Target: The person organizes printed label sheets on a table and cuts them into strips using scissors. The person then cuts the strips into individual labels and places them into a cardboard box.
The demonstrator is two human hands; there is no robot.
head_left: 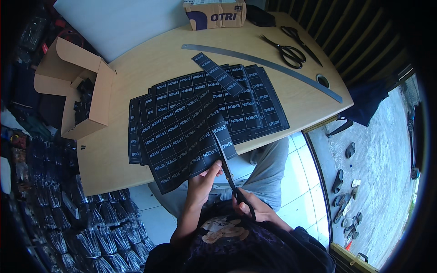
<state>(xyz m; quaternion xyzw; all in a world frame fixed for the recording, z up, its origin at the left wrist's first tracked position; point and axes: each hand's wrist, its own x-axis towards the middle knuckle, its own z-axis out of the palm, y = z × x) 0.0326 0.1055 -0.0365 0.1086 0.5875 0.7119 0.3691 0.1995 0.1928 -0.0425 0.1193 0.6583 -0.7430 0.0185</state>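
Note:
My left hand (205, 183) pinches the near edge of a black sheet of printed labels (177, 141), divided by thin grid lines. In my right hand (255, 204) is a pair of scissors (229, 170) with black handles. The blades lie along the sheet near its right edge, where a narrow strip is partly parted from it. Beneath the held sheet, a spread pile of similar black sheets (272, 105) lies on the table. A loose cut strip of labels (217, 74) rests slantwise on top of that pile.
The wooden table (136, 63) bears a long metal ruler (264, 60), black-handled scissors (291, 55), a second pair (291, 32) and a dark ring (322, 81). An open cardboard box (98, 98) with black pieces stands left, a taped carton (216, 17) at the back.

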